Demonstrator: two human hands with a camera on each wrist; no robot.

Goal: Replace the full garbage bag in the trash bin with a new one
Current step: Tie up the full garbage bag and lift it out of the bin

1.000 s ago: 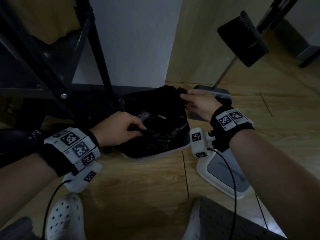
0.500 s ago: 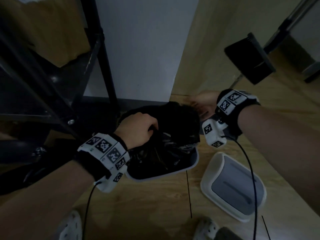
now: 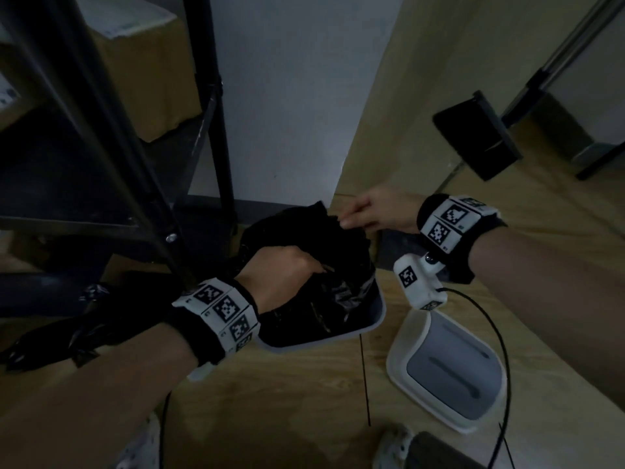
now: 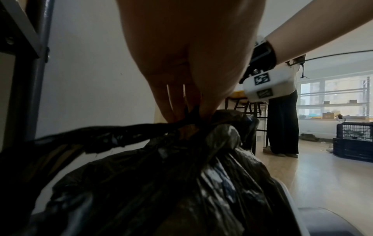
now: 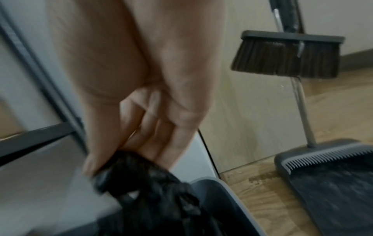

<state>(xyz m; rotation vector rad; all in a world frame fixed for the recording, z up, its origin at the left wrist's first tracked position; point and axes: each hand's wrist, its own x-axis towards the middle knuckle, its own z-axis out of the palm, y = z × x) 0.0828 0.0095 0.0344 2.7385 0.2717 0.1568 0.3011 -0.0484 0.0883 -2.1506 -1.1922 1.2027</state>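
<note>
A full black garbage bag (image 3: 318,292) sits in the grey-rimmed trash bin (image 3: 378,316) on the wooden floor. My left hand (image 3: 287,275) grips the gathered near-left edge of the bag (image 4: 181,167), fingers pinching its plastic. My right hand (image 3: 368,211) pinches the far right edge of the bag (image 5: 145,180) above the bin rim (image 5: 224,188). The bag's top is drawn up between the two hands. The bin's lid (image 3: 446,370) lies on the floor to the right of the bin.
A black metal shelf frame (image 3: 111,137) holding a cardboard box (image 3: 142,72) stands close on the left. Another black bag (image 3: 67,330) lies under it. A broom (image 5: 286,59) and dustpan (image 5: 333,175) stand to the right by the wall. A person (image 4: 282,124) stands farther off.
Both hands have risen, drawing the bag's edges up out of the bin. The right hand has moved up and right, still pinching the far edge. The head view has shifted.
</note>
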